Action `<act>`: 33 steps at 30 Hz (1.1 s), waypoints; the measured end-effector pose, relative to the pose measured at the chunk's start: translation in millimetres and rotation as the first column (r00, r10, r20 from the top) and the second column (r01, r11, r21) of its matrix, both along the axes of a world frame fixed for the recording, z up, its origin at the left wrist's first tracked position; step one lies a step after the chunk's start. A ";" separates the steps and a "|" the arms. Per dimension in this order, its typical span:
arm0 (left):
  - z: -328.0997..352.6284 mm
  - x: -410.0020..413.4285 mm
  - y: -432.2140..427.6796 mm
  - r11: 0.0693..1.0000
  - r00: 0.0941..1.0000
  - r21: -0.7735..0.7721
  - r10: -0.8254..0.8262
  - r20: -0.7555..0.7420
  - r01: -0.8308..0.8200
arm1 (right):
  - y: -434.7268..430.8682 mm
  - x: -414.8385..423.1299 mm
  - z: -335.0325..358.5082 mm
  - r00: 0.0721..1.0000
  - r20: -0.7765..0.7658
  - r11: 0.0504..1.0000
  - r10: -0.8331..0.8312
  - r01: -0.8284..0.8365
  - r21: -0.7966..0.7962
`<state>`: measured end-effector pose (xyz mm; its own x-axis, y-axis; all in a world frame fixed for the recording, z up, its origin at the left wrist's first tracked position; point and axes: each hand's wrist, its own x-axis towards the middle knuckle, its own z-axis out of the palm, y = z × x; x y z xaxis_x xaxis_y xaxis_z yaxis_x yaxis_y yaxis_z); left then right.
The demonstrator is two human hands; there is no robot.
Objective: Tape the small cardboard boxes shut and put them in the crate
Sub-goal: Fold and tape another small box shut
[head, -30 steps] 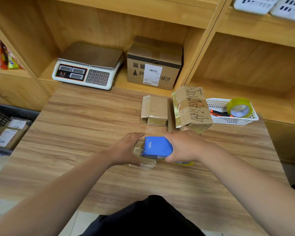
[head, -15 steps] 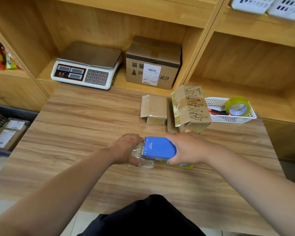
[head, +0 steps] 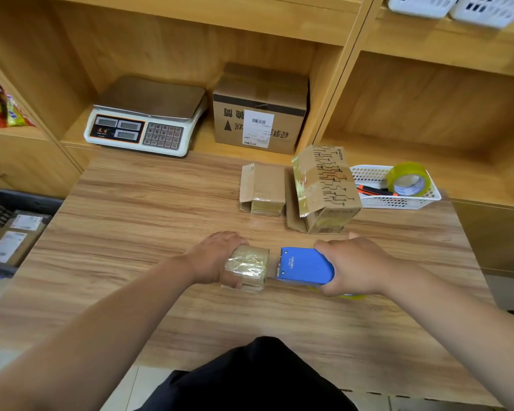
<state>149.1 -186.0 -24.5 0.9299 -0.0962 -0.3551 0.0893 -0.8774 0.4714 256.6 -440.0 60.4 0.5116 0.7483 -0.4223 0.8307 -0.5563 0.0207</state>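
Note:
A small cardboard box (head: 247, 267) wrapped in shiny clear tape lies on the wooden table (head: 137, 215). My left hand (head: 215, 259) grips its left end. My right hand (head: 355, 266) holds a blue tape dispenser (head: 304, 266) just right of the box, its cutting edge a small gap from the box. Farther back lie a small brown box (head: 263, 188) and a printed box (head: 327, 188) with a raised flap. A black crate (head: 0, 209) with labelled parcels sits low at the left edge.
A white basket (head: 398, 200) holding a roll of yellow tape (head: 407, 180) and an orange-handled tool stands at the table's back right. On the shelf behind are a weighing scale (head: 144, 120) and a larger labelled carton (head: 260, 109).
My right hand has drawn the blue dispenser to the right, off the top of the small box, leaving a gap between them. My left hand stays on the box.

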 end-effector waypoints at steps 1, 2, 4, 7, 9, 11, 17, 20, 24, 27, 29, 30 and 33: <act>-0.2 -0.1 -0.2 1.000 1.000 0.006 -0.002 0.005 0.002 | 2.9 -1.1 -3.3 1.000 0.007 1.000 0.001 -0.001 -0.012; -1.3 0.2 -0.4 1.000 1.000 0.015 -0.005 0.002 0.005 | 5.5 -1.7 -7.3 1.000 0.011 1.000 0.001 0.000 -0.021; -4.5 0.1 0.2 0.999 1.000 0.043 -0.006 -0.019 0.007 | 9.8 -2.6 -14.3 1.000 0.016 0.999 -0.001 0.002 -0.033; -4.6 -0.7 -1.1 0.995 0.999 0.097 -0.011 -0.038 0.015 | 13.9 -2.5 -22.4 1.000 0.025 0.999 0.011 -0.010 -0.036; 0.2 0.4 -8.1 0.984 0.998 0.167 -0.058 -0.020 0.061 | 15.2 -1.6 -25.9 0.999 0.031 0.999 0.018 -0.017 -0.034; 6.2 2.4 -20.7 0.966 0.993 0.229 -0.121 0.006 0.116 | 15.6 -0.4 -28.1 0.999 0.038 0.999 0.022 -0.021 -0.023; 0.1 9.1 -55.1 0.912 0.974 0.369 -0.218 0.061 0.181 | 7.7 2.1 -28.4 1.000 0.028 1.000 -0.001 0.001 0.003; -4.8 9.2 -52.9 0.901 0.973 0.412 -0.200 0.115 0.137 | -1.0 4.7 -25.6 0.999 0.013 0.999 -0.033 0.032 0.037; -5.0 9.1 -47.3 0.917 0.968 0.381 -0.188 0.166 0.113 | -9.8 6.8 -24.2 0.999 -0.005 0.994 -0.052 0.052 0.097; -7.8 9.7 -46.7 0.913 0.962 0.391 -0.199 0.186 0.113 | -14.6 4.0 -23.8 0.998 -0.020 0.990 -0.062 0.064 0.127; -9.1 9.4 -46.8 0.910 0.960 0.397 -0.208 0.188 0.119 | -18.1 2.0 -22.3 0.996 -0.045 0.987 -0.072 0.077 0.138; -9.5 9.4 -46.6 0.909 0.960 0.398 -0.211 0.186 0.123 | -19.8 1.2 -20.6 0.995 -0.056 0.986 -0.079 0.086 0.141; -9.2 10.4 -46.6 0.904 0.958 0.408 -0.221 0.181 0.131 | -24.0 -1.1 -15.0 0.992 -0.082 0.983 -0.094 0.106 0.153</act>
